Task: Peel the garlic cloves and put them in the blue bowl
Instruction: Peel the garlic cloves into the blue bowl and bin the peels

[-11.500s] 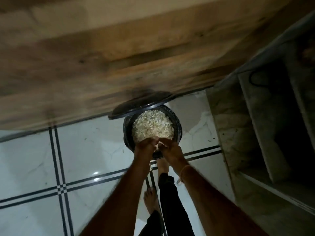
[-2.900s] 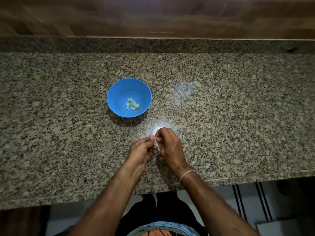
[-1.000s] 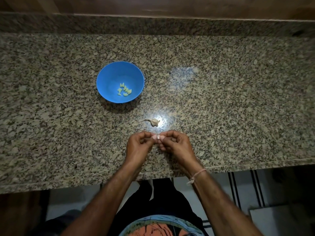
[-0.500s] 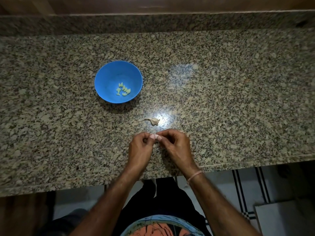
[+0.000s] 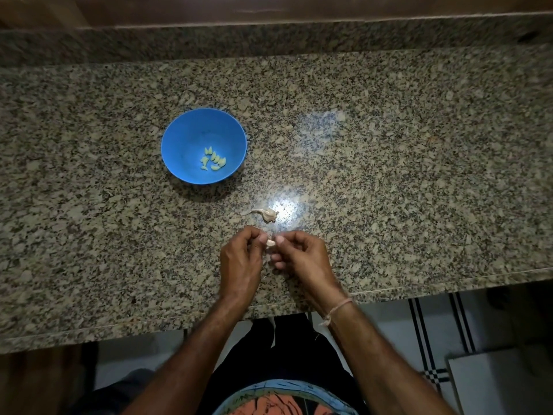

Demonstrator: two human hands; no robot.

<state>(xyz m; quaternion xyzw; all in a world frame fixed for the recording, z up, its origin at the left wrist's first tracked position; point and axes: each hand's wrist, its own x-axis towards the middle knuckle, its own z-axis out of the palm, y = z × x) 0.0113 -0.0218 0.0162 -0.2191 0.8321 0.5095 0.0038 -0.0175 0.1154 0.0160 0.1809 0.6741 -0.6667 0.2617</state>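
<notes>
A blue bowl (image 5: 185, 139) stands on the granite counter (image 5: 389, 175) and holds several peeled pale-yellow cloves (image 5: 213, 159). Nearer the front edge, my left hand (image 5: 239, 262) and my right hand (image 5: 302, 259) meet fingertip to fingertip and pinch one small whitish garlic clove (image 5: 270, 242) between them. Most of that clove is covered by my fingers. Just beyond my hands lies a piece of garlic with a dry stem (image 5: 264, 213), beside a bright glare spot.
The counter's front edge (image 5: 419, 290) runs just below my wrists. A raised granite backsplash (image 5: 269, 40) closes the far side. Below the edge I see tiled floor with dark stripes (image 5: 419, 324) and my dark trousers.
The two hands stay together over the same spot, fingertips shifting slightly on the clove. The bowl and the stemmed garlic piece have not moved.
</notes>
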